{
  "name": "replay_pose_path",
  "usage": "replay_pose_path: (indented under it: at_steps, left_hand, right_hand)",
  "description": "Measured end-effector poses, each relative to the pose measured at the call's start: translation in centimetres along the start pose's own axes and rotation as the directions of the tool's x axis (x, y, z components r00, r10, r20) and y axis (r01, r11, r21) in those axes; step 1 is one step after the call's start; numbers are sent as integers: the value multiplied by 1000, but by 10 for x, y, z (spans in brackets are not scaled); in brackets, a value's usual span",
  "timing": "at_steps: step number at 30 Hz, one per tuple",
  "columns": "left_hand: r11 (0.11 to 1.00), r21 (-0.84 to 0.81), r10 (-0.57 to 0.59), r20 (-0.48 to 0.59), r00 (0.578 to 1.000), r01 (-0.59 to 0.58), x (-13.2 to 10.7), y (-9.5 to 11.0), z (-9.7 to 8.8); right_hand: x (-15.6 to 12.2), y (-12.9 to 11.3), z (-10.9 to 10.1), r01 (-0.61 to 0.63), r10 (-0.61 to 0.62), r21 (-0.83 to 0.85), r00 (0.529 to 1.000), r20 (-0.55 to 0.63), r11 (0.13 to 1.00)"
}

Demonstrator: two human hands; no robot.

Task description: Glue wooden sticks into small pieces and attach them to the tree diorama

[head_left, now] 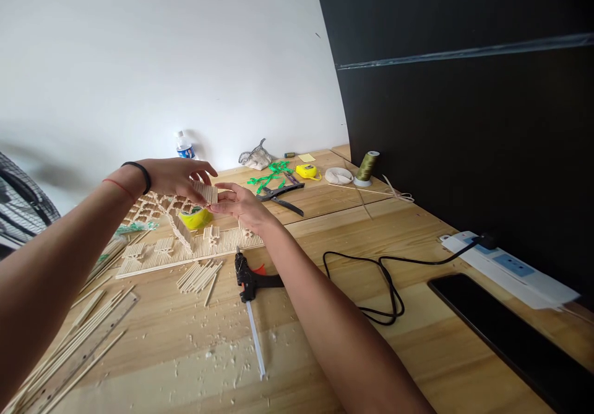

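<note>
Between my two hands is a small panel of thin wooden sticks [210, 194] set side by side. My left hand [176, 177] grips it from above, thumb underneath and some fingers raised. At its right end, the fingers and thumb of my right hand [245, 208] pinch the edge. Below lies a long stick base [158, 264] bearing small stick pieces. A stick lattice [147, 208] rises behind it, partly hidden by my left hand. In front of the base are a pile of short sticks [197, 276] and a black hot glue gun [245, 275] with a glue stick [255, 340].
A yellow tape roll [197, 218], pliers [281, 198], tape measure [307, 171] and thread spool [367, 168] stand farther back. Long sticks [78, 340] and a ruler [99, 340] lie left. A black cord [394, 284] runs to the power strip [510, 268], near a phone [510, 340].
</note>
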State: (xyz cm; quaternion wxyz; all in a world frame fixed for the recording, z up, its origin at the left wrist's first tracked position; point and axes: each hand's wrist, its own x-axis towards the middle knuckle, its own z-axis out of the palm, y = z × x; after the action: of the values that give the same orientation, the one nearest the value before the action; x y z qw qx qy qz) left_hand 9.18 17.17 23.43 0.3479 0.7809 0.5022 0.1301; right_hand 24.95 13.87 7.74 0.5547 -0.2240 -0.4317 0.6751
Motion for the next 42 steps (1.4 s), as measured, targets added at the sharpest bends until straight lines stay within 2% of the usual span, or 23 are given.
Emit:
replay_pose_path:
  at_steps: [4,8,10,12,15,19,22,26,34,42]
  left_hand:
    - [998,50,-34,-31,999,36,0,3,2]
    - [985,168,18,60,998,-28,4,3,-3]
    - [972,232,-53,106,993,27,5,4,-5]
    - [969,225,-133,108,985,106,6,5,-6]
    - [953,285,-139,103,985,105,5,7,-5]
    - [808,586,-100,227,969,-54,2,6,-6]
    - [713,693,-93,243,965,-106,2,6,-7]
    - [686,725,-111,199,974,-69,4,7,-5]
    - [673,737,-77,153,985,-61,2,9,2]
    - [679,726,-25,176,984,-113,11,3,-2]
  right_hand:
    - [0,1,0,11,-12,26,1000,15,1000]
    - [0,2,-1,-2,2,37,1000,20,999]
    - [1,2,0,-19,18,23,1000,16,1000]
    - [2,4,1,-21,21,10,1000,8,1000]
    - [4,7,5,2,-3,-14,1000,-23,1000]
    - [7,12,8,55,-61,-80,996,-71,995]
    - [8,15,8,84,-91,-91,993,-76,992]
    - [8,19,7,108,-111,-45,992,-65,993]
    - [14,29,3,198,-198,-6,976,-89,980]
    - [22,37,-5,267,-264,23,961,-84,963]
